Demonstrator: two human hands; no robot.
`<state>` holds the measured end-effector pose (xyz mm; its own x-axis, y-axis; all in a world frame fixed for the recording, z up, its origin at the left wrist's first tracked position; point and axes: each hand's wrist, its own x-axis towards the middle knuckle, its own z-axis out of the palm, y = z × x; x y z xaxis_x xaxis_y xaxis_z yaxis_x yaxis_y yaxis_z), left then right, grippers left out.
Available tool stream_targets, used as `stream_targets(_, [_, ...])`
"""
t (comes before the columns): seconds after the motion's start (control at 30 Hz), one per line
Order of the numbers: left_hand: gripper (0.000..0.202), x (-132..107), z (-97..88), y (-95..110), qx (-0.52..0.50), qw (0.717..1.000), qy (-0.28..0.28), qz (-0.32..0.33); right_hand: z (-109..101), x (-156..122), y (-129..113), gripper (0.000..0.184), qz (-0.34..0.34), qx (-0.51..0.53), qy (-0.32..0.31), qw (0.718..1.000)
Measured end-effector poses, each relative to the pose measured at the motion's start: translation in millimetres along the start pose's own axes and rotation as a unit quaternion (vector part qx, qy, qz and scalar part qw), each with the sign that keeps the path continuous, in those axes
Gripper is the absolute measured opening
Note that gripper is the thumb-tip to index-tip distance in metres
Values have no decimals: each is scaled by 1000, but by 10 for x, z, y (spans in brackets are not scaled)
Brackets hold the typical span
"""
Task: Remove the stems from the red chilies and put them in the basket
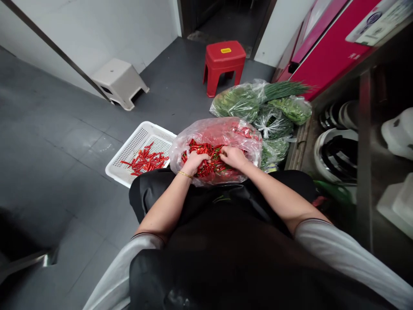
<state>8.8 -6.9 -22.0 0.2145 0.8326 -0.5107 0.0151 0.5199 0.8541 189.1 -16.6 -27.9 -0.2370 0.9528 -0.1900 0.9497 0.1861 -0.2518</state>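
Observation:
A clear plastic bag (226,131) full of red chillies (203,150) rests on my lap. Both my hands are inside its mouth. My left hand (194,162) is curled shut around a bunch of chillies, with a thin gold bracelet on the wrist. My right hand (232,156) is pinched on chillies beside it. A white perforated basket (129,150) stands on the floor to my left and holds a small heap of red chillies (146,161).
Bags of green vegetables (240,101) and long green stalks (284,89) lie beyond the chilli bag. A red stool (224,60) and a grey stool (119,82) stand further off. A pink cabinet (329,51) and a shelf with white bowls (335,150) are at the right.

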Motion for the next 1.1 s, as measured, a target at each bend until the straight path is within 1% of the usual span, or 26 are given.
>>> stream_targets(0.07, [14,-8,36,2,-66,996,-44,-39,-146,-43,28,27,-30,83,65,994])
stream_targets(0.13, [19,0,72,1,-128,988,-60,-61,-194,-129,-28,30,-88,137,108,981])
stream_targets(0.2, [19,13,90,-5,-158,985,-40,-60,-147,-234,-99,32,-145,171,121,967])
stream_targets(0.23, [19,18,90,-8,-159,985,-25,-55,-104,-282,-116,32,-160,193,115,961])
stream_targets(0.27, [19,20,85,-12,-152,987,-14,-47,-58,-322,-114,32,-160,227,104,955])
stream_targets(0.3, [18,18,78,-15,-139,990,-11,-35,-15,-351,-95,33,-142,276,89,947])
stream_targets(0.33, [16,14,70,-18,-124,992,-17,-20,22,-366,-64,33,-105,335,68,934])
stream_targets(0.37, [14,5,63,-19,-106,994,-31,-7,51,-368,-27,35,-55,398,39,915])
stream_targets(0.43, [11,-18,57,-18,-66,995,-72,5,80,-336,30,47,37,504,-39,862])
stream_targets(0.47, [12,-31,59,-15,-47,994,-94,3,81,-308,38,53,62,535,-74,839])
stream_targets(0.5, [13,-46,64,-11,-30,993,-113,-3,76,-276,30,58,69,547,-96,829])
stream_targets(0.53, [14,-61,70,-5,-16,991,-131,-9,64,-242,7,61,65,538,-102,835])
stream_targets(0.57, [15,-77,78,2,-5,989,-147,-11,46,-210,-27,62,52,505,-92,856])
stream_targets(0.63, [17,-110,95,17,9,986,-169,-9,-7,-157,-106,62,29,360,-39,932])
stream_targets(0.67, [18,-125,103,25,18,984,-174,-10,-40,-136,-139,60,21,274,-12,961])
stream_targets(0.7, [19,-135,109,33,31,984,-176,-13,-75,-119,-163,56,17,194,10,981])
stream_targets(0.73, [20,-140,110,43,46,984,-174,-16,-110,-104,-176,52,17,126,26,992])
stream_targets(0.8, [20,-124,91,67,70,987,-145,-15,-164,-77,-172,51,32,30,39,998])
stream_targets(0.83, [18,-103,67,82,76,990,-118,-9,-175,-66,-162,52,39,-3,33,999])
stream_targets(0.87, [16,-74,32,99,71,994,-80,2,-169,-56,-152,51,38,-38,22,998])
stream_targets(0.93, [12,-4,-56,130,38,999,10,20,-101,-43,-151,44,13,-81,-17,996])
stream_targets(0.97, [11,30,-101,139,19,998,46,27,-41,-38,-162,42,-9,-92,-41,995])
stream_targets(1.0, [11,58,-139,142,5,997,68,33,30,-33,-181,41,-30,-101,-66,992])
stream_targets(1.03, [11,80,-168,136,0,996,74,41,103,-27,-205,40,-44,-111,-88,989])
stream_targets(1.1, [11,102,-193,102,18,996,61,65,218,-14,-248,37,-55,-128,-124,983])
